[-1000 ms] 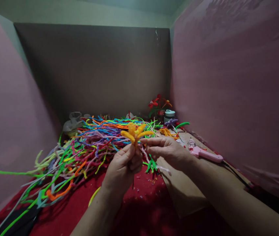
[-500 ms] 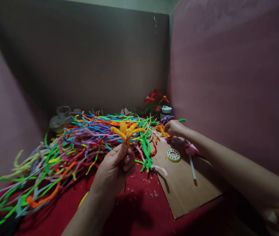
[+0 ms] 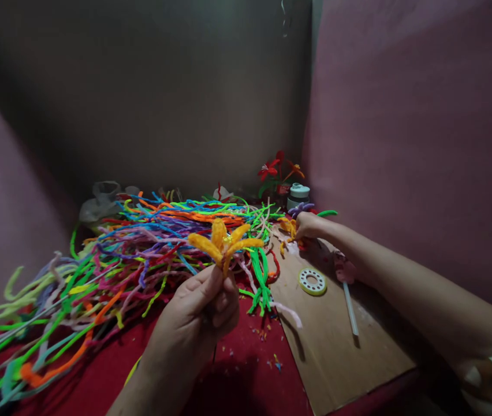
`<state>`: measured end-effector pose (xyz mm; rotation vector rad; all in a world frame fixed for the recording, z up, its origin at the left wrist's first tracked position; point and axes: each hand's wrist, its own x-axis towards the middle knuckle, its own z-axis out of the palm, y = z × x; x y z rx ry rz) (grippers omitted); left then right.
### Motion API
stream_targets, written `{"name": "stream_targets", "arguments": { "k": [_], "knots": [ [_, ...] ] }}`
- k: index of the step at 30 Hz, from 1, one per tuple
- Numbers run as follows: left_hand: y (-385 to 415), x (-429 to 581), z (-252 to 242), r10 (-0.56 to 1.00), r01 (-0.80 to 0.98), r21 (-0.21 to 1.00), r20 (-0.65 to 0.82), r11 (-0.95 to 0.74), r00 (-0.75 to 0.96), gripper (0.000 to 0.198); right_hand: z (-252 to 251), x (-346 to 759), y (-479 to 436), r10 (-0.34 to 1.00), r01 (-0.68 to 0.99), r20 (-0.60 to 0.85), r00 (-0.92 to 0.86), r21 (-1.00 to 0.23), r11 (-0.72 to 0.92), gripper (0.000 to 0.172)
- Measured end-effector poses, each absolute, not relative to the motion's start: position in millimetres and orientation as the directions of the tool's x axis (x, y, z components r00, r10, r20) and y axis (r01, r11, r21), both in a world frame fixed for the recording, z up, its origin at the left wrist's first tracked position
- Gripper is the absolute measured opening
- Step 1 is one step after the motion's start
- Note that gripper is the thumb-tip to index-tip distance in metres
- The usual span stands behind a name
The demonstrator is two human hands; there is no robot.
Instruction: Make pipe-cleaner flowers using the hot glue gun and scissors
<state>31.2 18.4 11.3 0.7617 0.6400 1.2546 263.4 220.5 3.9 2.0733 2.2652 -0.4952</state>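
My left hand [image 3: 207, 303] pinches the base of an orange flower [image 3: 219, 233] with spread petals and a small yellow centre, held upright above the red cloth. At the far edge of the cardboard [image 3: 328, 358], my right hand [image 3: 308, 226] reaches into a small bunch of orange fuzzy pieces [image 3: 288, 227]. Its fingertips are mostly hidden, so what they hold, if anything, is unclear. Just beyond that hand lies a purple fuzzy piece [image 3: 301, 208].
Many coloured fuzzy stems [image 3: 137, 248] are heaped on the left. A tape roll [image 3: 312, 281], a glue stick [image 3: 350, 309] and green looped stems [image 3: 260, 277] lie nearer. Behind stand a lidded bottle [image 3: 299, 195] and red flowers [image 3: 268, 169].
The view has shifted slightly, moving the cardboard and tape roll lower and rightward. The orange flower appears a little larger in my left hand. My right hand remains at the orange pieces.
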Motion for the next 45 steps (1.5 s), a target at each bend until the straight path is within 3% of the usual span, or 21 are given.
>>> {"name": "stream_targets", "arguments": {
  "k": [3, 7, 14, 22, 29, 38, 45],
  "knots": [
    [18.5, 30.0, 9.8, 0.978, -0.583, 0.799, -0.032, 0.148, 0.205, 0.026, 9.4, 270.3, 221.3, 0.962, 0.959, -0.248, -0.115, -0.280, 0.042, 0.025],
    [19.1, 30.1, 8.3, 0.979, -0.570, 0.808, -0.036, 0.145, 0.199, 0.027, 16.1, 278.6, 214.8, 0.972, 0.910, -0.204, -0.119, -0.414, 0.024, 0.006],
    [19.8, 31.8, 9.3, 0.982, -0.566, 0.813, -0.037, 0.136, 0.184, 0.027, 21.1, 282.8, 203.4, 0.984, 0.795, -0.127, -0.123, -0.606, 0.021, 0.017],
    [21.7, 31.5, 8.2, 0.989, -0.566, 0.816, -0.041, 0.114, 0.140, 0.026, 20.6, 283.3, 202.4, 0.982, 0.741, -0.102, -0.157, -0.670, 0.049, 0.015],
    [20.7, 32.5, 8.6, 0.994, -0.552, 0.829, -0.039, 0.091, 0.106, 0.027, 25.0, 280.9, 192.9, 0.982, 0.774, -0.095, -0.166, -0.629, 0.070, 0.012],
    [21.5, 32.4, 9.7, 0.993, -0.539, 0.837, -0.045, 0.097, 0.109, 0.027, 19.1, 279.3, 213.0, 0.997, 0.914, -0.003, -0.074, -0.400, 0.066, 0.015],
    [21.9, 31.9, 8.9, 0.992, -0.552, 0.828, -0.035, 0.095, 0.117, 0.027, 10.8, 271.8, 212.0, 0.968, 0.930, 0.132, -0.216, -0.276, 0.245, 0.022]
  ]
}}
